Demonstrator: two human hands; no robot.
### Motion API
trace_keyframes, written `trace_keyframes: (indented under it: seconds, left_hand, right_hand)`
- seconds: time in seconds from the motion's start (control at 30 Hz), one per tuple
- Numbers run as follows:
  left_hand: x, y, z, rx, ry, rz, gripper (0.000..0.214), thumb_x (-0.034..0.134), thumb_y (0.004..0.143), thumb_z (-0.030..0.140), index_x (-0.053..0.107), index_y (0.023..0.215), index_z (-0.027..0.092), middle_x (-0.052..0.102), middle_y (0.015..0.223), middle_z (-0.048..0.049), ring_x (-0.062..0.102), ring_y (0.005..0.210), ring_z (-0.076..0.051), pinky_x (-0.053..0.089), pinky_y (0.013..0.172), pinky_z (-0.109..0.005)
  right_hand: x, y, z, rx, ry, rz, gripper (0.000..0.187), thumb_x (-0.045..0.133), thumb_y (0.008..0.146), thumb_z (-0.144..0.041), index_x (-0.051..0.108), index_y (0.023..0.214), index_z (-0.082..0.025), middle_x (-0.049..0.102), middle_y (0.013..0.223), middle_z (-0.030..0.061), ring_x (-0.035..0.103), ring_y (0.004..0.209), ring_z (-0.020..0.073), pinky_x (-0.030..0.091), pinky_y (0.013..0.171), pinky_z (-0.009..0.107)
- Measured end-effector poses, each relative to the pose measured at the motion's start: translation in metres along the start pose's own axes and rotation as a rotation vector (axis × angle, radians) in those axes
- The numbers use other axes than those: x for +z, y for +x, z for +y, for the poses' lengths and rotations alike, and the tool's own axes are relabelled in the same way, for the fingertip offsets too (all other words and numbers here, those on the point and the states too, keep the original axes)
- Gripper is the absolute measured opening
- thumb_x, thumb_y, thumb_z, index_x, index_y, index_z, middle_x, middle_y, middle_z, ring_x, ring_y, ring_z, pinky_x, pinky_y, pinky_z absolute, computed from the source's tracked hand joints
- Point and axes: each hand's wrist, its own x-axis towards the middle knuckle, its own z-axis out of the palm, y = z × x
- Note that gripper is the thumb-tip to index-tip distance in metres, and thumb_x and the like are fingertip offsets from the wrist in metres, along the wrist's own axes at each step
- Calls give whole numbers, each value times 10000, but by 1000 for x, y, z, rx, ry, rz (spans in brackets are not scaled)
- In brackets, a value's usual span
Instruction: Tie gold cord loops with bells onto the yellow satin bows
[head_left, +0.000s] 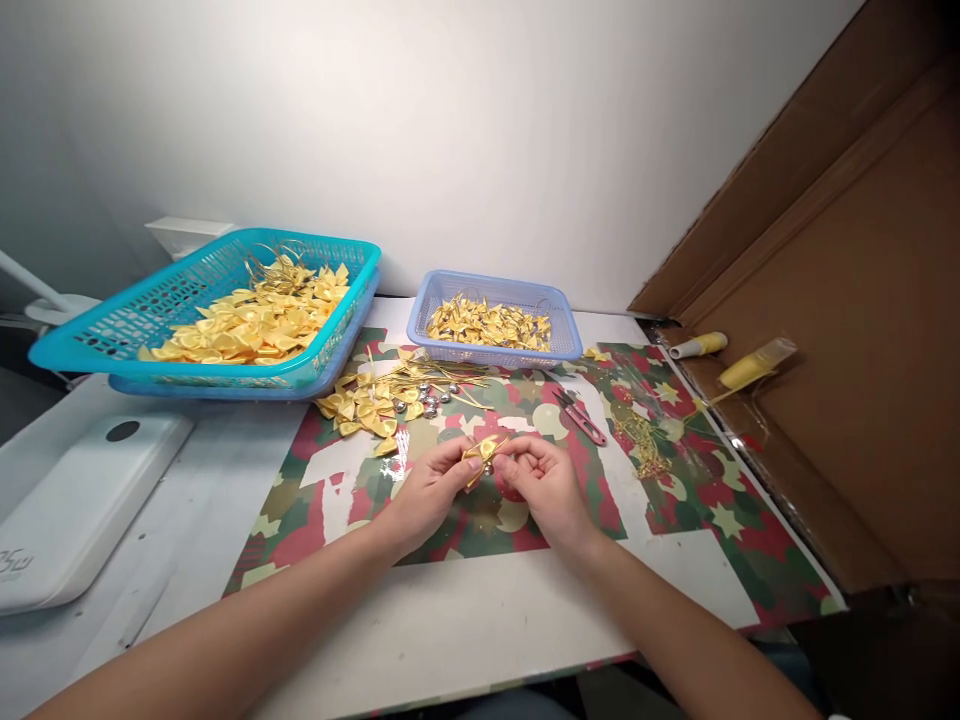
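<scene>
Pinched between both hands, just above the patterned table cover, is a gold ribbon bow with a small silver bell at its lower side. My left hand is closed on the bow's left part. On its right side, the thumb and fingertips of my right hand are closed at the bow's edge. Beyond my left hand lie loose gold bows, several silver bells and a bunch of gold ties. Small pink-handled thread snips rest beyond my right hand.
A turquoise basket heaped with gold bows stands back left, stacked on a blue one. A smaller blue basket holds more bows. Tangled gold cord and yellow spools are at right, beside a cardboard wall. A white device sits left.
</scene>
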Motion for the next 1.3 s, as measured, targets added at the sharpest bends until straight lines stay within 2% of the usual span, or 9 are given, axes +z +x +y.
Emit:
trace_keyframes:
  seconds: [0.23, 0.33, 0.5, 0.57, 0.63, 0.83, 0.97, 1.13, 1.3]
  left_hand:
    - [0, -2, 2, -20, 1, -12, 320, 520, 840, 441, 436, 673, 181, 391, 660, 23, 351, 632, -116, 319, 601, -248]
    - [-2, -2, -1, -42, -31, 2, 292, 506, 855, 416, 460, 686, 183, 416, 704, 10, 375, 656, -124, 353, 633, -254]
    - [-4, -3, 4, -8, 23, 19, 303, 508, 858, 401, 508, 654, 178, 484, 978, -56, 450, 855, -172, 393, 755, -289]
    - [-4, -4, 9, 8, 67, 9, 327, 515, 853, 415, 503, 632, 175, 462, 968, -64, 435, 918, -195, 390, 771, -297]
    - [-3, -5, 13, 5, 94, -22, 343, 512, 851, 423, 493, 618, 171, 432, 916, -56, 422, 895, -193, 387, 751, -296]
    - [-2, -6, 17, -24, 130, -111, 333, 479, 863, 417, 449, 634, 177, 396, 752, -4, 378, 688, -134, 343, 644, -261]
    - [-3, -5, 15, -28, 124, -130, 317, 480, 859, 406, 444, 641, 179, 391, 704, 8, 367, 651, -127, 325, 621, -259]
    - [-6, -5, 11, -58, 63, -132, 309, 494, 838, 415, 459, 641, 179, 408, 730, -10, 388, 687, -144, 358, 639, -270]
    - [-7, -7, 14, -69, 34, -143, 328, 520, 817, 446, 504, 642, 170, 436, 887, -52, 424, 771, -165, 390, 659, -272]
  right_hand:
    - [4, -6, -7, 17, 7, 63, 271, 694, 726, -398, 547, 812, -188, 233, 533, -102, 222, 481, 63, 229, 465, 210]
    - [6, -8, -7, 7, 67, 55, 256, 671, 747, -367, 516, 871, -205, 268, 594, -84, 280, 521, 76, 291, 499, 209]
    - [-1, -6, -10, 12, 299, -10, 169, 527, 801, -280, 487, 956, -227, 413, 721, -27, 425, 625, 109, 412, 608, 253]
    - [-7, -1, -13, 0, 346, 31, 153, 492, 788, -248, 489, 939, -224, 424, 720, -15, 440, 635, 122, 439, 628, 275]
    - [-13, 4, -16, -19, 326, 68, 148, 485, 798, -260, 495, 943, -226, 451, 730, -4, 466, 651, 132, 461, 647, 291]
    - [-22, 13, -10, 24, 169, 103, 244, 605, 807, -357, 563, 1003, -217, 628, 857, 26, 549, 707, 115, 503, 733, 275]
    - [-23, 12, -7, 76, 212, 66, 263, 674, 765, -344, 601, 983, -215, 686, 896, 28, 615, 737, 105, 526, 808, 286]
    - [-25, 12, -10, 78, 243, 119, 367, 769, 661, -296, 611, 982, -213, 711, 957, 39, 677, 884, 161, 543, 853, 327]
    - [-28, 13, -7, 117, 256, 153, 384, 804, 614, -265, 608, 937, -193, 720, 930, 45, 687, 919, 189, 550, 845, 333]
